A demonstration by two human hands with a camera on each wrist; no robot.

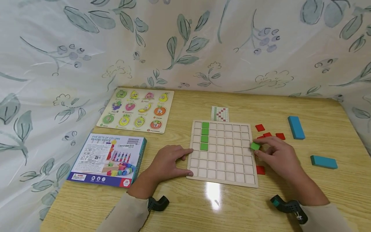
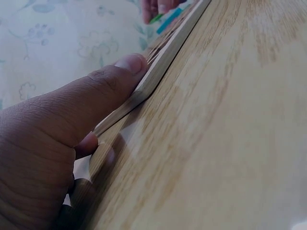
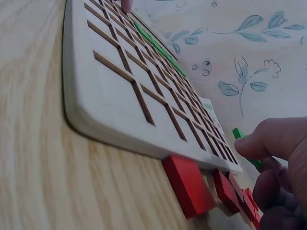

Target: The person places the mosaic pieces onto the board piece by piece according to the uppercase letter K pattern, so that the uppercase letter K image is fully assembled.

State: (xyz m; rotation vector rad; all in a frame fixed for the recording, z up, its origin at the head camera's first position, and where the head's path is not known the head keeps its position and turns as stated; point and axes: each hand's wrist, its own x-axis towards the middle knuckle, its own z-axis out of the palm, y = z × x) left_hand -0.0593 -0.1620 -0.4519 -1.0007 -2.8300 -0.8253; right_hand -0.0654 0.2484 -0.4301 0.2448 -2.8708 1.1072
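Note:
A wooden grid board [image 1: 226, 161] lies mid-table, with several green square tiles [image 1: 204, 139] in a column near its left side. My left hand [image 1: 169, 162] rests against the board's left edge, thumb at the near corner and index finger higher up; the left wrist view shows the thumb [image 2: 108, 81] touching the rim. At the board's right edge, my right hand [image 1: 276, 156] pinches a green tile [image 1: 255, 146] between thumb and fingers. Red square tiles [image 1: 260, 170] lie right of the board, some partly hidden by this hand. A small pattern card [image 1: 220, 114] sits behind the board.
Two blue blocks, one farther back [image 1: 296, 128] and one nearer [image 1: 324, 162], lie on the right. On the left are a fruit puzzle board [image 1: 135, 110] and a beaded-toy box [image 1: 107, 159]. A leaf-patterned curtain [image 1: 185, 48] hangs behind the table.

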